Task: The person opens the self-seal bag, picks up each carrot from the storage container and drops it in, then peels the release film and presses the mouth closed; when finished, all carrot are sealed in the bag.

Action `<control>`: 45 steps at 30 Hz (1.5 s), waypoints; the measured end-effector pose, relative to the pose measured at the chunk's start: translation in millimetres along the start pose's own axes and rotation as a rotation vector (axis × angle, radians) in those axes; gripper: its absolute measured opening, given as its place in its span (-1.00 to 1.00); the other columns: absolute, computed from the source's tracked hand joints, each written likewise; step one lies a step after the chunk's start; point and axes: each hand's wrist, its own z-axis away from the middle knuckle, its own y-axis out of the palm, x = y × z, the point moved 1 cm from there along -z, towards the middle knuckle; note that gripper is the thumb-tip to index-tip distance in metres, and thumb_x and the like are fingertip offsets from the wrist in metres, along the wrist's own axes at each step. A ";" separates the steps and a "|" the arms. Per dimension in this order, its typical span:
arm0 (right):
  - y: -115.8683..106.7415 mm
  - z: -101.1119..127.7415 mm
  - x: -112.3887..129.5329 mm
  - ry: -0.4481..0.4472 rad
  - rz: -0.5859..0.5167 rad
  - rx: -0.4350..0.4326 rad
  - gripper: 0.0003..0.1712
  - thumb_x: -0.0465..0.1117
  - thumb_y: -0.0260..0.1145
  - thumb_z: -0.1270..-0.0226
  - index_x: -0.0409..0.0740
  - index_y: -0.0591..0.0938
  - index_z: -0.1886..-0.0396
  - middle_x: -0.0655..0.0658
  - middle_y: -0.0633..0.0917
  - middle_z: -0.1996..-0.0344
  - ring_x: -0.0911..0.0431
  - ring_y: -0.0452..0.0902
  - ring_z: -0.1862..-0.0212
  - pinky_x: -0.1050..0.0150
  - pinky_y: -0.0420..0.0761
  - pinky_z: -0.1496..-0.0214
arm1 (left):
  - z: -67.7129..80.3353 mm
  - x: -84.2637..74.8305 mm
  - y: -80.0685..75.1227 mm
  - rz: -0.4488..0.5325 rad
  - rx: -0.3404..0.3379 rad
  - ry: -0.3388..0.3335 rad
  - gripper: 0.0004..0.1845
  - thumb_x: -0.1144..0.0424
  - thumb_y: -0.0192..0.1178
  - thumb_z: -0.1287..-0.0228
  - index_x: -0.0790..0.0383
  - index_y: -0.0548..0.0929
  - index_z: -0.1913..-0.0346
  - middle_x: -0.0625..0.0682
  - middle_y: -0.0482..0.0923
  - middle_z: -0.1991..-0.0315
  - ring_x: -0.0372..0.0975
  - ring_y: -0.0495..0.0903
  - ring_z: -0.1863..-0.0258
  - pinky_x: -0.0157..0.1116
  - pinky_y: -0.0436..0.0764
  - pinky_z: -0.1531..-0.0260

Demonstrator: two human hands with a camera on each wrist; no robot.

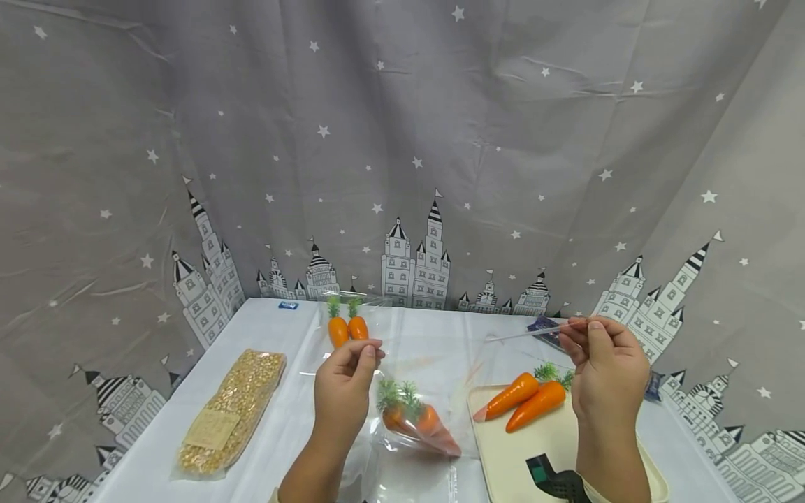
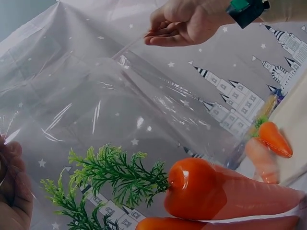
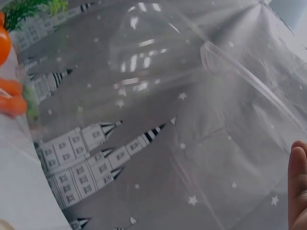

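Observation:
A clear plastic bag [image 2: 158, 103] is stretched between my hands, with two toy carrots [image 1: 428, 419] with green tops lying inside it. My left hand [image 1: 344, 384] pinches the bag's upper left edge between thumb and fingers. Higher and to the right, my right hand [image 1: 606, 367] pinches the end of a narrow clear strip [image 3: 259, 86] that runs off the bag's edge. In the left wrist view one carrot [image 2: 201, 189] shows close up, a second partly cut off below it. The right wrist view catches only fingertips [image 3: 298, 182] at its right edge.
A cream tray [image 1: 522, 464] with two carrots [image 1: 534, 405] stands at right. Behind my left hand lies another clear bag with two carrots [image 1: 348, 330]. A bag of corn kernels [image 1: 242, 398] lies at left. Dark packets [image 1: 550, 332] sit behind the tray, before a grey curtain [image 1: 402, 140].

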 end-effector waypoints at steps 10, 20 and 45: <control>-21.3 -10.0 1.3 -0.018 -0.024 -0.090 -0.80 -0.33 0.32 -0.51 -0.47 0.62 0.14 -0.25 0.74 0.34 0.01 0.81 0.34 0.22 0.77 0.20 | -1.2 2.3 -2.1 -0.001 -0.002 -0.022 -0.88 0.36 0.22 -0.53 0.24 0.76 0.10 0.02 0.75 0.25 -0.08 0.72 0.20 -0.41 0.74 0.10; -38.0 -19.7 3.2 0.002 -0.082 -0.177 -0.77 -0.30 0.37 -0.48 -0.45 0.61 0.16 -0.26 0.74 0.35 -0.01 0.79 0.38 0.25 0.78 0.27 | -2.6 2.3 -4.0 -0.018 -0.009 -0.030 -0.88 0.33 0.22 -0.54 0.23 0.77 0.10 0.03 0.74 0.24 -0.20 0.70 0.22 -0.43 0.73 0.08; -67.3 -43.3 16.2 0.148 -0.161 -0.258 -0.90 -0.38 0.30 -0.51 -0.40 0.60 0.19 -0.25 0.73 0.40 -0.02 0.76 0.44 0.24 0.79 0.36 | -0.6 4.6 -2.8 -0.001 0.016 -0.015 -0.89 0.37 0.22 -0.52 0.27 0.76 0.10 0.02 0.73 0.26 -0.19 0.70 0.24 -0.41 0.73 0.12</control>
